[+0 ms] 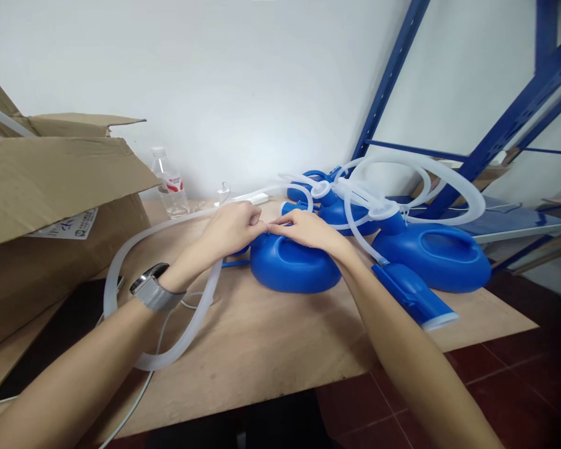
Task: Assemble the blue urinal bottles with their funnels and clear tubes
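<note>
In the middle of the table a blue plastic bottle [293, 269] with a moulded handle lies on its side. Both hands meet over its neck end, which they mostly cover. My left hand [234, 226] is closed, its thumb toward the right hand. My right hand [308, 229] is closed in a pinch at the same spot, its wrist above the bottle's right side. What the fingers hold is too small and hidden to make out. A translucent hose [111, 280] loops around my left forearm. Part of a blue piece shows beneath the left hand.
At right lie another blue bottle [453, 259] and a blue hose-end receptacle [414, 293], with more bottles and hoses behind. An open cardboard box [60, 187], dark tablet [51, 343] and water bottle [171, 187] occupy the left. A blue metal rack [505, 125] stands at right.
</note>
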Action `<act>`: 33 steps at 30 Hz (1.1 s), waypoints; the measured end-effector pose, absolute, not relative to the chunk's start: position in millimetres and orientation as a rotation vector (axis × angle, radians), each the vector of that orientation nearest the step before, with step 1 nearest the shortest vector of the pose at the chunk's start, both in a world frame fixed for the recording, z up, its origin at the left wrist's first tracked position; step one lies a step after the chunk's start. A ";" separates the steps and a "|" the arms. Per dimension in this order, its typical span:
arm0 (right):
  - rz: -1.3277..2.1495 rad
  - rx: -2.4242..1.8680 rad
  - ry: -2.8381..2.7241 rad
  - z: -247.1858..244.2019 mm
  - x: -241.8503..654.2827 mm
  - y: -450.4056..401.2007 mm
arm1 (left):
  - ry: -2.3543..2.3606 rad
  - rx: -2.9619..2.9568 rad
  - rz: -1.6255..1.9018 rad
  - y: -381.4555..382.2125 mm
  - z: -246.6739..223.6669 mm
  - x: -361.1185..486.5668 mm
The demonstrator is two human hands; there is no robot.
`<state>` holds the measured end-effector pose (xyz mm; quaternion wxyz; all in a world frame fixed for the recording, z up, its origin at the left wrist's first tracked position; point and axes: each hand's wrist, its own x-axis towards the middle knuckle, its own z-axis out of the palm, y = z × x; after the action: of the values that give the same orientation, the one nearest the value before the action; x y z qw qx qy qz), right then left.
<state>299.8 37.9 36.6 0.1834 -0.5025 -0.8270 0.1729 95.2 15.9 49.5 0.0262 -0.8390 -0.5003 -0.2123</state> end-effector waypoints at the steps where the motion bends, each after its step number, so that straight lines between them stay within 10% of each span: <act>1: 0.467 -1.432 -2.325 36.2 299.2 36.9 | -1.549 -2.592 -0.667 15.5 49.1 95.1; 33: 0.348 -1.389 -2.127 19.6 317.1 10.5 | -1.424 -2.844 -0.644 18.9 52.1 85.6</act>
<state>317.1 10.5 19.6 0.2846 -0.5193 -0.7952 0.1302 85.6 18.9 52.1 -0.0518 -0.8752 -0.4382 -0.1983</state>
